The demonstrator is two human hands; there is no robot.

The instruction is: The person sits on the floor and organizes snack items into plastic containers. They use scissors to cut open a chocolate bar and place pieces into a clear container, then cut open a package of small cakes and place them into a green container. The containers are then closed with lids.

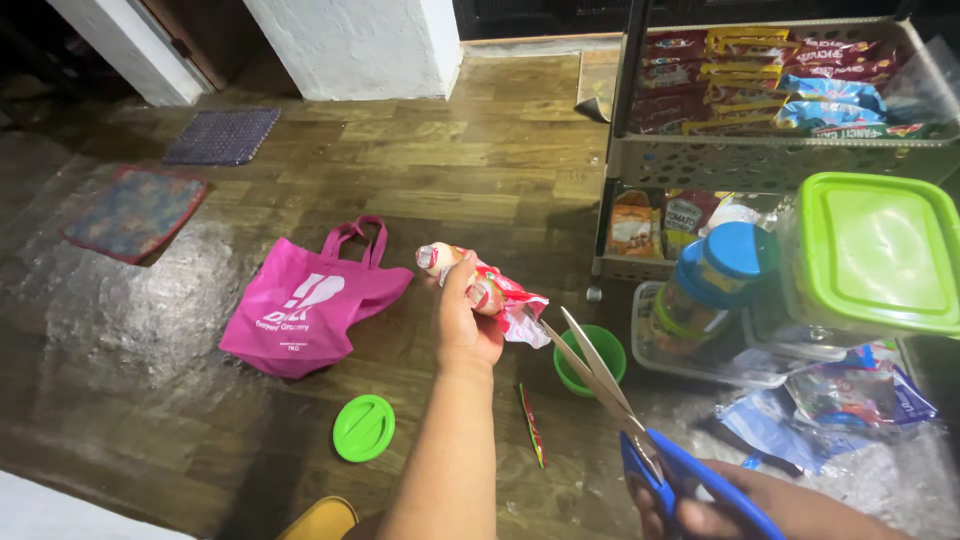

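Wood floor [480, 160]: brown planks, wide open beyond the left hand as far as the white wall, with two small mats off at the far left edge.
Left hand [465, 320]: closed round a red-and-white wrapped packet [480, 282] — raised above the floor, at mid-frame.
Packet axis: long axis runs up-left to down-right; its pale bare end points up-left, and the torn wrapper flares down-right toward the scissors.
Right hand [730, 505]: fingers through the blue handles, gripping the scissors [600, 375] — blades parted, tips just beside the wrapper's loose end.
Left of the left hand: a pink tote bag [305, 300] flat on the floor; a green lid [363, 428] lies below it.
Right of the left hand: a green cup [590, 360], then a crowded rack [770, 160] and a green-lidded box [875, 250] closing off that side.
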